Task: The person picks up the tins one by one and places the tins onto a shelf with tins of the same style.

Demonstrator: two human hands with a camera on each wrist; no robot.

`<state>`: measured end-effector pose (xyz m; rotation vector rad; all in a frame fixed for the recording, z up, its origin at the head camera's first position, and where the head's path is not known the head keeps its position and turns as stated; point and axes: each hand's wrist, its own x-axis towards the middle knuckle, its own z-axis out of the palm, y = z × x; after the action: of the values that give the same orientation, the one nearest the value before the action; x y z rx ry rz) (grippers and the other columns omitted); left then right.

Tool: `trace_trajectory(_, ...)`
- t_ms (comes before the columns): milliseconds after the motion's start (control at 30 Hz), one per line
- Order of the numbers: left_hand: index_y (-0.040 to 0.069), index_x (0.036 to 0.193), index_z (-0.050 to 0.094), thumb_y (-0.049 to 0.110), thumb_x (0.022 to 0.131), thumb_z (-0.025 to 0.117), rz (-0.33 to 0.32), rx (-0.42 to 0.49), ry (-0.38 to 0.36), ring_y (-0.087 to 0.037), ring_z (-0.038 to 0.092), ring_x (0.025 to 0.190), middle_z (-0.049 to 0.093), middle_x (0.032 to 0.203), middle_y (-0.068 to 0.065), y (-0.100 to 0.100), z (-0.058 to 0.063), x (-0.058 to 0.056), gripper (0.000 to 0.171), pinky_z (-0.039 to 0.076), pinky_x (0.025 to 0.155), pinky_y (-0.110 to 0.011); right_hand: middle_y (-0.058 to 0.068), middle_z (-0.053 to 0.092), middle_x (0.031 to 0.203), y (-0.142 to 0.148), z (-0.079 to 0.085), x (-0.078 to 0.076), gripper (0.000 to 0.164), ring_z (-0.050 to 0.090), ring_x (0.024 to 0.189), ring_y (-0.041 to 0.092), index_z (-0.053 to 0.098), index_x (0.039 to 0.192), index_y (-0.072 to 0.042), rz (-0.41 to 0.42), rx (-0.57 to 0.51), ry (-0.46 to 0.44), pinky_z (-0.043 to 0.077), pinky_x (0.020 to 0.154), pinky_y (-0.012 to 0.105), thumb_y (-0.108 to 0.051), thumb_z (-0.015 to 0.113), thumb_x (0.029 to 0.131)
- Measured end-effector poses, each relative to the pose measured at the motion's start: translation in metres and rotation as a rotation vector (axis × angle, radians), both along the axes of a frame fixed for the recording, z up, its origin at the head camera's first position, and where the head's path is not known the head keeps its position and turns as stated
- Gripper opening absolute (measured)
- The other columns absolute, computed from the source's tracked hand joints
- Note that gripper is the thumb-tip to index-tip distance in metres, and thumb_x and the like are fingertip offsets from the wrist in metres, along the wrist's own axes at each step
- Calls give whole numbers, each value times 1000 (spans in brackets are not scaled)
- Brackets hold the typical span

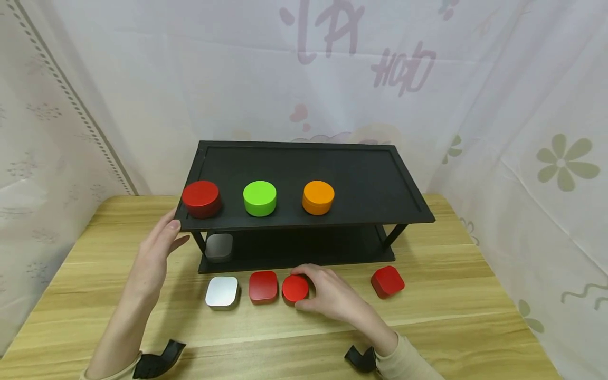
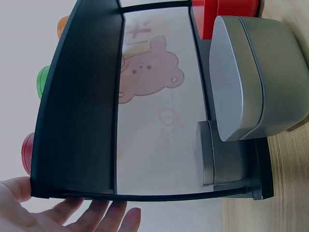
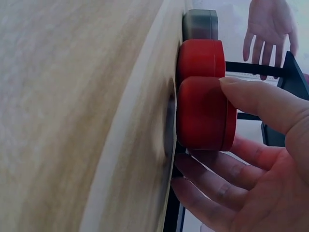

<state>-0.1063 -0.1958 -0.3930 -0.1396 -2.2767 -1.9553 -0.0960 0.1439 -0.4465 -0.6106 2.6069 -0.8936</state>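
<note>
1. Because it spans much of the wooden table (image 1: 437,327), the two-tier black shelf (image 1: 361,179) could jolt everything on it if knocked; a push at its front left corner seems the likeliest cause.
2. At that corner is the left hand (image 1: 154,253), fingers extended and loosely parted, thumb by the upper board's edge and fingertips below; how firmly it bears there I cannot tell. Lifting there might tip the boards.
3. The right hand (image 1: 332,295) is part-closed, thumb and fingers pinching a round red tin.
4. Along the top board's front stand a dark red tin (image 1: 201,199), a green tin (image 1: 259,199) and an orange tin (image 1: 318,198); the dark red one, nearest the left thumb, looks easiest to nudge off.
5. In front of the shelf, the round red tin (image 1: 295,289) sits just right of a square red tin (image 1: 263,287). A leftward slip could shove that neighbour into the silver tin (image 1: 222,292); fingertips placed off-centre could twist the held one loose.
</note>
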Motion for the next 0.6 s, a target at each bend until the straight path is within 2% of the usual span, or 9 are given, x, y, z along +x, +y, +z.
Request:
trace_trajectory(467,12,157,44,35,112,39,4,-15,3,3,46,130,52,145,18,0,0,0,50,46,96,-8,-4,68,132,9,11,2,58,63,113,15,62,135,-19,-45,-33,7,58,102,36,-23,86,83)
trace_trajectory(600,12,157,43,35,112,39,1,-20,-2,3,46,131,51,146,17,0,-1,1,50,46,96,-8,-3,69,130,15,14,3,57,64,110,14,62,134,-18,-64,-59,26,60,98,36,-21,86,82)
